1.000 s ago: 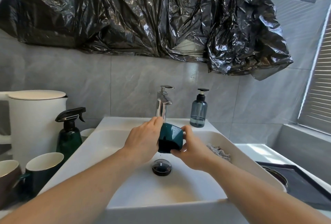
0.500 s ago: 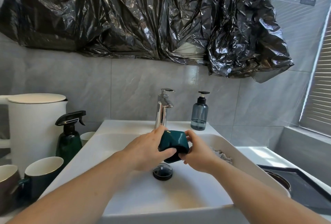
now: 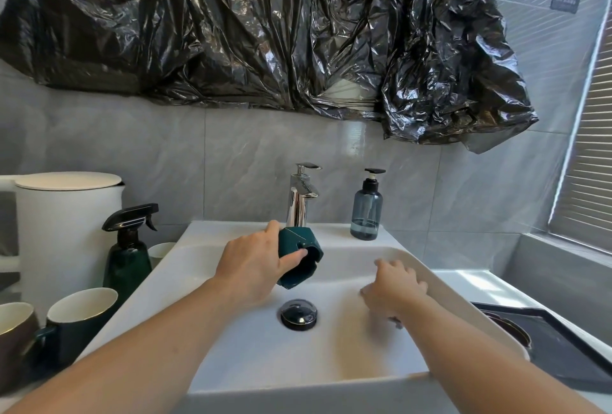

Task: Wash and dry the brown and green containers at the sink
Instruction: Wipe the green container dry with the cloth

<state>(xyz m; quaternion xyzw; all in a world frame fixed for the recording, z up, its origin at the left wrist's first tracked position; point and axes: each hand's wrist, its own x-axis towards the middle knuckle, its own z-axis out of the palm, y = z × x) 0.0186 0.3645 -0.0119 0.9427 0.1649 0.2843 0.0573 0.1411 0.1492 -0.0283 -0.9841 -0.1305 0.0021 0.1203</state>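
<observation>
My left hand [image 3: 255, 264] grips a dark green container [image 3: 298, 258] over the white sink [image 3: 298, 370], just below the chrome faucet [image 3: 299, 201]. The container is tilted, its dark opening facing right and down. My right hand [image 3: 394, 287] hovers apart from it over the basin's right side, blurred, fingers bent downward; a small grey bit shows under it, and whether it holds anything is unclear. No water is seen running. A brown mug [image 3: 13, 337] stands at the far left edge beside a dark green mug [image 3: 79, 317].
The drain plug [image 3: 298, 313] sits in the basin's middle. A blue soap bottle [image 3: 366, 211] stands on the back rim. A green spray bottle [image 3: 127, 248] and a white lidded canister [image 3: 63, 231] stand left. A black tray [image 3: 563, 347] with a round brown item lies right.
My right hand let go of the green container and moved right and down over the basin's right side. My left hand lifted the container slightly and turned its opening toward the right.
</observation>
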